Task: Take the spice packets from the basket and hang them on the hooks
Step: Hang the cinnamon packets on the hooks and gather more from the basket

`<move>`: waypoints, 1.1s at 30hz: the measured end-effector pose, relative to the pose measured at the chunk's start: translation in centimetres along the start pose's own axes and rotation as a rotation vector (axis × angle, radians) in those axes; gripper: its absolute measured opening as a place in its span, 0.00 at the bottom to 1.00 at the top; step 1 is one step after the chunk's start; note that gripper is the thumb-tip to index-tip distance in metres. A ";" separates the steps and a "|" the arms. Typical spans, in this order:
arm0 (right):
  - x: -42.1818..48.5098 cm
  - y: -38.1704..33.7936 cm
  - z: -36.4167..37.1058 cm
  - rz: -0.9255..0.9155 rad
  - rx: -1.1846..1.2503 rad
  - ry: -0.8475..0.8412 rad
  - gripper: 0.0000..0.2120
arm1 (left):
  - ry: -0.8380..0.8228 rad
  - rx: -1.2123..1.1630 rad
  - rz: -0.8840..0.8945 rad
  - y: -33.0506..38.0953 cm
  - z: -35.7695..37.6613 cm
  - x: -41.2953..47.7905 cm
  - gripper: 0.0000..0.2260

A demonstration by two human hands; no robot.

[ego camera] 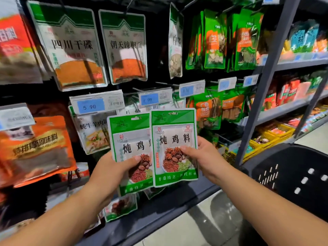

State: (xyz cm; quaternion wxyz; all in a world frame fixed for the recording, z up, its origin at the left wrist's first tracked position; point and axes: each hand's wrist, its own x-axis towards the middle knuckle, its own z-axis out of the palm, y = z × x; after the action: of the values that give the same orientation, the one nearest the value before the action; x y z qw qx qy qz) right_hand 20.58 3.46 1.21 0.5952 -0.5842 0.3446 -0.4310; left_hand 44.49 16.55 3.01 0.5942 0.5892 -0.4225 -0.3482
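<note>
Two matching green-and-white spice packets are held upright in front of the hanging display. My left hand (117, 167) grips the left spice packet (130, 139), thumb across its front. My right hand (202, 157) pinches the right spice packet (174, 134), which overlaps the left one's right edge. Each packet has a hang slot at its top. Both sit just below the blue price tags (150, 98) at the hook ends. The black basket (292, 176) stands at the right, by my right forearm; its inside is hidden.
Large green-topped spice bags (71, 47) hang above, orange bags (35, 148) at the left, green bags (214, 39) at the upper right. More packets (94, 135) hang behind the held ones. A grey shelf upright (266, 77) and stocked shelves stand at the right. Pale floor lies below.
</note>
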 end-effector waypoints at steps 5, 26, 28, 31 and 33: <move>-0.5 5.4 0.3 0.113 -0.034 -0.017 0.19 | 0.017 -0.050 -0.179 -5.1 -1.2 -0.5 0.11; -3.1 18.5 0.5 0.446 -0.133 -0.016 0.13 | 0.089 -0.001 -0.385 -11.0 -5.5 -1.1 0.06; -3.5 19.2 0.3 0.468 -0.177 -0.016 0.12 | 0.086 -0.022 -0.392 -11.0 -5.5 -1.1 0.08; -3.6 19.9 0.4 0.503 -0.201 -0.026 0.13 | 0.073 -0.048 -0.402 -10.9 -5.5 -1.0 0.10; -3.4 20.1 0.6 0.516 -0.208 -0.041 0.16 | 0.068 -0.059 -0.410 -10.6 -5.4 -1.0 0.10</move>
State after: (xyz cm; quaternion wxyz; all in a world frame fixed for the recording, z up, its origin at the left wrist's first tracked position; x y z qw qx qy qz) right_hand 21.98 5.72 -19.02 0.6287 -0.5438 0.5123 -0.2157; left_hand 49.87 19.00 -7.38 0.5419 0.6567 -0.2631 -0.4537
